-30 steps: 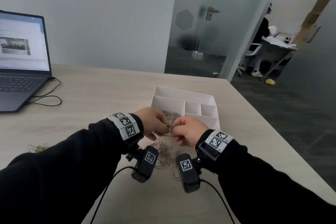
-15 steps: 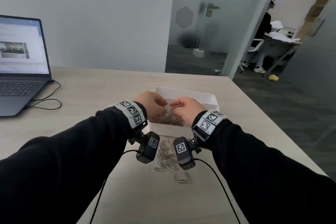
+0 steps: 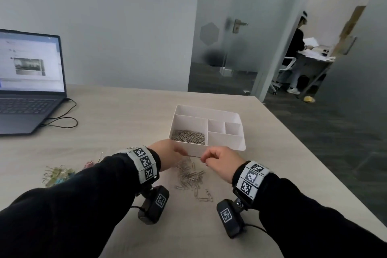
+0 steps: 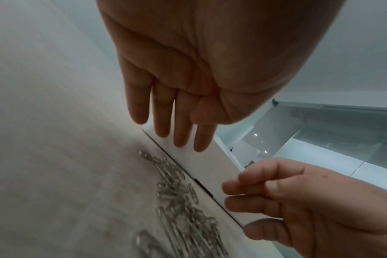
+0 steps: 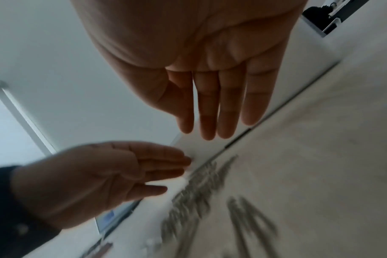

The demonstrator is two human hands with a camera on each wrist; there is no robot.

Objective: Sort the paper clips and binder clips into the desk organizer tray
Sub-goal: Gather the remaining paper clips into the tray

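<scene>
The white organizer tray stands mid-table, and its near-left compartment holds a heap of silver paper clips. More loose silver paper clips lie on the table just in front of the tray. My left hand hovers at the tray's front wall with straight, empty fingers. My right hand hangs beside it over the loose pile, its fingers relaxed and holding nothing. Coloured binder clips lie in a heap at the left, partly hidden by my left sleeve.
An open laptop with a black cable sits at the far left of the table. The table's right edge runs close to the tray. A person stands at a desk beyond the glass door.
Both hands have pulled back from above the tray's clip compartment toward me and spread apart. They now hover empty over the loose pile in front of the tray.
</scene>
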